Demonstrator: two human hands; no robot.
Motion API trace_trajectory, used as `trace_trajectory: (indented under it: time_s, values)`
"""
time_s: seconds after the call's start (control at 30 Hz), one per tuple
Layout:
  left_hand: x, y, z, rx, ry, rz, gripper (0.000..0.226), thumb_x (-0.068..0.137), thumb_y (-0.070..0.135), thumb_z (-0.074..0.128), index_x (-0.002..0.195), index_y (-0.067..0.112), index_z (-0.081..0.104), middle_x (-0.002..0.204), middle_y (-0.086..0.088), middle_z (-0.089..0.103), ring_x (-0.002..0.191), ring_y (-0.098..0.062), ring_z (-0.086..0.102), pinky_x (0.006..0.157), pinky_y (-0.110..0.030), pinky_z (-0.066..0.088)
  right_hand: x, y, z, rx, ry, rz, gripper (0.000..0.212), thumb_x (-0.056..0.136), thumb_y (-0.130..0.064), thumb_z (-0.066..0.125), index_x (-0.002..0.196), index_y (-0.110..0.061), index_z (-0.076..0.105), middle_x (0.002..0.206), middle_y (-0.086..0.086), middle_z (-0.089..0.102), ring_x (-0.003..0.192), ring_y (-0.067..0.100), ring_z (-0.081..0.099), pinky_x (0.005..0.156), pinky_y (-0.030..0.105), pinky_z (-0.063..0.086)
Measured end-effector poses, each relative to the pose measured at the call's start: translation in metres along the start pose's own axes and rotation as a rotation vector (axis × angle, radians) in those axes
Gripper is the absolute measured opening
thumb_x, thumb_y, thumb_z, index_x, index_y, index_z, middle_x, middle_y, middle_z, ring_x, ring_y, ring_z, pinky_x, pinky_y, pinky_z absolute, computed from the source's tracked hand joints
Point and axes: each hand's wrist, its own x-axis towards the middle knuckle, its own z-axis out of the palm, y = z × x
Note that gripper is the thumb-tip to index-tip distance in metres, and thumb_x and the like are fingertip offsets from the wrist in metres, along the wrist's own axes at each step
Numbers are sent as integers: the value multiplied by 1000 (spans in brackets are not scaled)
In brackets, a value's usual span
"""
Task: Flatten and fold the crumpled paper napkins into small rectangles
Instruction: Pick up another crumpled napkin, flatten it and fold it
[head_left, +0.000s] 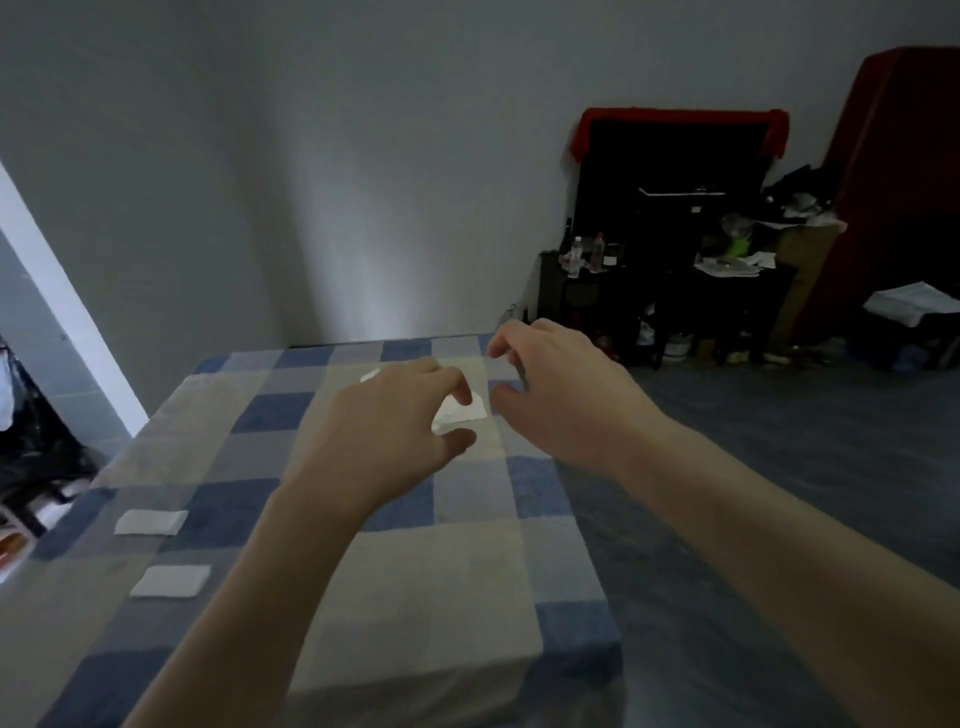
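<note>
1. In the head view we reach both arms out over a bed (467, 571) covered in blue, grey and beige checks.
2. Our left hand (387, 421) hovers over a white crumpled napkin (460, 410) lying far out on the bed; its grip is loose, thumb and fingers apart, with a fingertip at the napkin's top edge, though we cannot tell whether it touches.
3. Our right hand (550, 384) is just beside it to the right, fingers curled but released, holding nothing.
4. Two folded napkins lie flat near the bed's left edge, well apart from the hands: one (150, 522) farther out, one (171, 581) nearer us.
5. A small white scrap (370, 375) shows past the left hand.
</note>
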Motion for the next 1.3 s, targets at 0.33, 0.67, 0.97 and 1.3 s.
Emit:
trace_trajectory:
  time_s: [0.33,0.67,0.97,1.3]
  values:
    - [88,121,43,-34,60,-150,26,90,51,52,112,36,56,110,15,56,99,-8,53,76,-30,42,24,162,-52,110,-50,-28,29,89,-32,57,117,-28,53,106,-10,50,94,11,51,83,36,50]
    - [138,126,91,31,-39,-355,27,90,52,52,111,36,59,117,15,61,102,-6,55,76,-25,37,83,236,-20,234,-183,-78,30,87,-31,59,116,-29,54,112,-7,55,94,11,55,83,39,52]
    - [205,87,151,-21,-180,-518,29,92,47,53,117,33,60,118,12,61,99,-7,56,85,-26,44,192,281,36,72,-339,-289,29,87,-35,56,116,-29,53,112,-8,56,88,12,57,77,39,54]
    - [284,26,176,12,-207,-700,23,94,46,50,113,35,56,118,14,57,103,-8,53,87,-29,45,328,290,83,135,-419,-531,31,87,-32,60,117,-27,53,117,-6,55,96,12,56,81,33,53]
